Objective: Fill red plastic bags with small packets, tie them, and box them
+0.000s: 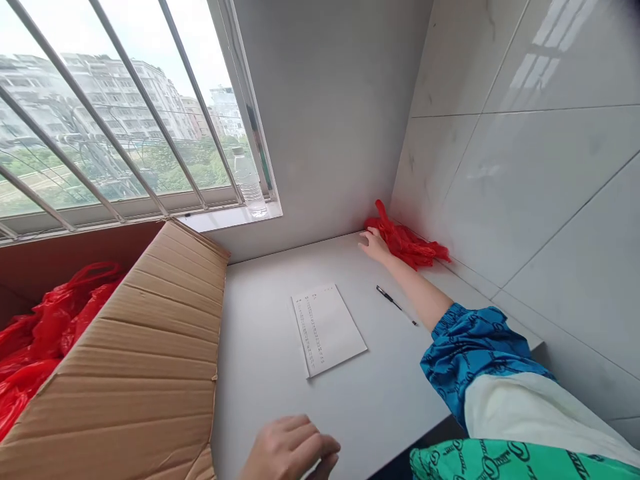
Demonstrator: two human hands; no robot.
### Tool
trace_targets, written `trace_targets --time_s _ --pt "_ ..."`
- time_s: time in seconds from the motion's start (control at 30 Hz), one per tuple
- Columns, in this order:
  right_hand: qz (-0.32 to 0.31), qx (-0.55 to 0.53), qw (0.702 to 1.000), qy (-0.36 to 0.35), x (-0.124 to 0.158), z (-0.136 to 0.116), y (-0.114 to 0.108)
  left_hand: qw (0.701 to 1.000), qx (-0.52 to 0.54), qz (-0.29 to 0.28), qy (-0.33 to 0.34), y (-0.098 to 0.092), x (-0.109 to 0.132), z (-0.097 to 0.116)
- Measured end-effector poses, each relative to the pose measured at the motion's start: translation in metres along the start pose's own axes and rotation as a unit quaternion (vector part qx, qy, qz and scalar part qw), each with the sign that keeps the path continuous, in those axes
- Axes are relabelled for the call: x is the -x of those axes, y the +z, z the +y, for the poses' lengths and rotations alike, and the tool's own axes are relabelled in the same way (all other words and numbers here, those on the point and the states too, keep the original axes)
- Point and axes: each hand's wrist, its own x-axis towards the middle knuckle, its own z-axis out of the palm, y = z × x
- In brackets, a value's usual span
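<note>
My right hand [375,245] reaches to the far right corner of the white tabletop [260,313]. It is at the left edge of a crumpled heap of red plastic bags [413,245], fingers apart; the contact at the fingertips is partly hidden. Low in the view, my left hand [293,450] hovers by the near side of the table. Its fingers are loosely bent, and no object shows in them. Between the hands lies a white notepad [333,330] with rows of handwriting. A black pen [395,305] rests to the right of the pad.
A cardboard box [145,320] with a raised flap stands at the left, with red plastic bags [75,313] inside. A clear plastic bottle [249,183] stands on the sill of the barred window. Grey and tiled walls [530,180] bound the table behind and right.
</note>
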Motion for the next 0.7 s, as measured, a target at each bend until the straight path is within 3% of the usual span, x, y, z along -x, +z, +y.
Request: trace_targets --time_s 0.13,0.3,0.4,0.53,0.63,0.7 --pt "0.032 0.053 0.996 0.062 -0.019 0.021 -0.014 0.986 0.066 0.008 -0.152 0.043 0.011 -0.03" --pt "0.038 0.045 0.997 0.054 -0.016 0.028 -0.017 0.963 0.116 0.015 -0.241 0.054 0.027 -0.048" --pt "0.07 0.006 0.998 -0.009 -0.019 0.006 -0.026 0.963 0.119 0.005 -0.241 0.054 0.026 -0.047" --pt "0.073 -0.072 0.99 -0.098 -0.014 -0.042 -0.045 0.963 0.122 0.005 -0.239 0.054 0.025 -0.045" --pt "0.016 -0.147 0.978 -0.15 0.016 -0.073 -0.052 0.96 0.13 0.007 -0.248 0.054 0.027 -0.044" --pt "-0.081 -0.246 0.949 -0.181 0.047 -0.082 -0.05 0.956 0.137 0.01 -0.258 0.053 0.029 -0.044"
